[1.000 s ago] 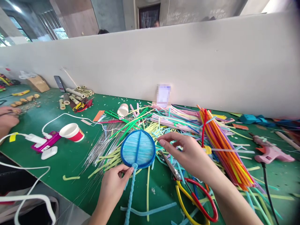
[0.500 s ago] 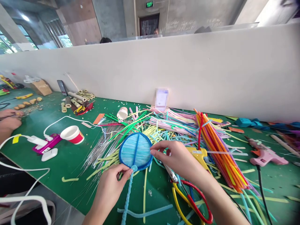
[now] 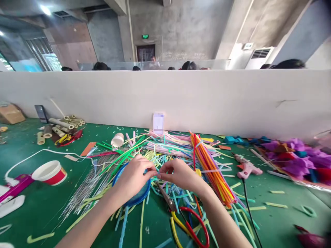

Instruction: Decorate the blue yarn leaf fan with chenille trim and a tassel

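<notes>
My left hand [image 3: 137, 171] and my right hand [image 3: 178, 173] meet at the fingertips above the pile of pipe cleaners. Both are closed in a pinch; whatever sits between the fingers is too small to make out. Below and partly behind my left hand lies a round blue fan [image 3: 141, 197] made of pipe cleaners, its twisted light-blue handle [image 3: 123, 227] pointing toward me. Much of the fan's face is hidden by my left hand and wrist. Red-and-yellow-handled scissors [image 3: 190, 225] lie just below my right hand, blades pointing up and left.
A bundle of orange and purple pipe cleaners [image 3: 213, 172] lies right, near a pink glue gun [image 3: 248, 168]. Silver wires [image 3: 85, 191], a paper cup [image 3: 50, 172] and a magenta power strip [image 3: 17, 186] are left. A white partition [image 3: 219, 100] closes the back.
My left hand has left the base of the fan's handle and risen up over its face. My right hand has come off the fan's rim to meet it. The view has tilted up and turned right.
</notes>
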Available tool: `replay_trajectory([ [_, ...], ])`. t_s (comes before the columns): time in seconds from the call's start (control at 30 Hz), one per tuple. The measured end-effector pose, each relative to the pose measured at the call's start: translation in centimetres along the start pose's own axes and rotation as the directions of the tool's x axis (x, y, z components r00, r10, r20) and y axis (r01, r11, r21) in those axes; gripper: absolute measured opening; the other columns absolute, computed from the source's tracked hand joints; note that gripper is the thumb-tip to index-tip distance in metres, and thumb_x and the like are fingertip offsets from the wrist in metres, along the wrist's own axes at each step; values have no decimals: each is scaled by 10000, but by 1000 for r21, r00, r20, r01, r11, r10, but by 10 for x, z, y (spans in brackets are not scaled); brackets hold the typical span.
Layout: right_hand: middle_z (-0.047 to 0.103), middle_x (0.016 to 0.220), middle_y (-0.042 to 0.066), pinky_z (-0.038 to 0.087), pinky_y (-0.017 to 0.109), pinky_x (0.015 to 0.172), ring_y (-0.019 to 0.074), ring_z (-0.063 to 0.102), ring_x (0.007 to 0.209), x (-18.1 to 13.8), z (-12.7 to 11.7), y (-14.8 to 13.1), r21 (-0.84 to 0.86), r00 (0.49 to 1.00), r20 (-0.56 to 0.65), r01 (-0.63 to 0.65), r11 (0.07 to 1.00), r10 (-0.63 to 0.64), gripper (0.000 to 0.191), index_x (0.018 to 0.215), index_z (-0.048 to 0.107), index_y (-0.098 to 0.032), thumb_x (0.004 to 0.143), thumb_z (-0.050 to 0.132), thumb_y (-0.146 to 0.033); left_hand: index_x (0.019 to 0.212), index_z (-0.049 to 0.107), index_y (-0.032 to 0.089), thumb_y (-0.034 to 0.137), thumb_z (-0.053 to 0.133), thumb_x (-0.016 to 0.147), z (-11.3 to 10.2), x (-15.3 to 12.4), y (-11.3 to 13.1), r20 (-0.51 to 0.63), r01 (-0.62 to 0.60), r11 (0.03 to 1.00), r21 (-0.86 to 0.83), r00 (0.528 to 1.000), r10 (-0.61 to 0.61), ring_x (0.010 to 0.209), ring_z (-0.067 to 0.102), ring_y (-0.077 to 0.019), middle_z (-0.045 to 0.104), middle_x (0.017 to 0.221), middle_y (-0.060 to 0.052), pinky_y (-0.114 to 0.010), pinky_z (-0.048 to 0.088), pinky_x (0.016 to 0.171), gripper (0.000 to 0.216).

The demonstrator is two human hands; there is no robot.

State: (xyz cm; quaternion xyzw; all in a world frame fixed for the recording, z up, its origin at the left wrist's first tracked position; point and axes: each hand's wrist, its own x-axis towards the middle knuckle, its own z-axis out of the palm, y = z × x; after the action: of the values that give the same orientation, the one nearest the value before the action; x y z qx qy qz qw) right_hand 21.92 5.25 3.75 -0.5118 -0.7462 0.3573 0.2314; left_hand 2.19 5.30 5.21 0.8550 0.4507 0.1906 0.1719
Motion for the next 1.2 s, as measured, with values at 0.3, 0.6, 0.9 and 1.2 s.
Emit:
replay_trajectory([
  [0.3,662,679,-10,368,235,562,116,516,610,2,-11,0,187,965,-237,157,970,-111,144,776,752,-176,819,707,-306,844,727,227,273,626,890,-9,16,1,-112,24,936,-351,991,-67,908,666,-216,757,901,-7,-339,464,858,120],
  [0.6,619,661,-5,336,243,535,112,470,582,8,-3,-2,519,856,-516,270,811,45,279,761,717,-164,739,789,-433,809,741,207,337,670,868,34,25,22,-507,-72,852,-518,828,-239,1000,660,-236,745,959,-52,-346,471,918,160],
  [0.9,744,819,52,454,296,648,181,624,721,-9,-39,0,341,935,-355,149,928,-20,284,876,777,-181,820,719,-454,790,721,239,243,650,876,-12,37,12,-218,-88,967,-239,975,35,959,646,-221,749,901,3,-362,449,901,112],
  [1.2,690,766,20,428,272,638,158,587,723,-9,-33,2,299,955,-287,163,940,-74,208,799,727,-176,838,711,-379,771,667,245,286,602,918,-18,36,21,-108,-82,974,-212,992,60,921,617,-206,710,874,27,-344,443,826,166],
])
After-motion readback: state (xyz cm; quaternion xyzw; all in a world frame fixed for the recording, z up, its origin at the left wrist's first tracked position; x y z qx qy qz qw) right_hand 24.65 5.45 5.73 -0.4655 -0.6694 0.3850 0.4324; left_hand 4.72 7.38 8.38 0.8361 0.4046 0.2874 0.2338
